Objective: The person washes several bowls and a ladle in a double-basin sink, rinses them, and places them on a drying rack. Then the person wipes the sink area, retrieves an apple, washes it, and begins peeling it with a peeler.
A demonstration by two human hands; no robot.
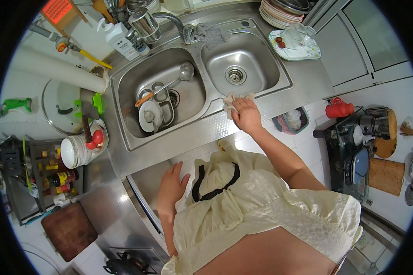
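Observation:
My right hand (247,115) presses a crumpled beige cloth (230,104) onto the front rim of the stainless steel double sink (210,107), just below the right basin (244,60). That basin shows a bare bottom with a strainer drain (235,75). In the left basin (127,89) lie a ladle (186,71) with an orange handle, a divided metal tray (167,109) and a white lid or dish (150,116). Low in front of the counter, my left hand (172,182) hangs with its fingers loosely apart, holding nothing.
A faucet (187,32) with a grey rag (211,35) beside it stands behind the basins. Left of it is a white pump bottle (118,39). Stacked bowls (70,153) and a cleaver (89,111) line the left side. A floral tray (292,51) sits right; a bin (301,120) stands below.

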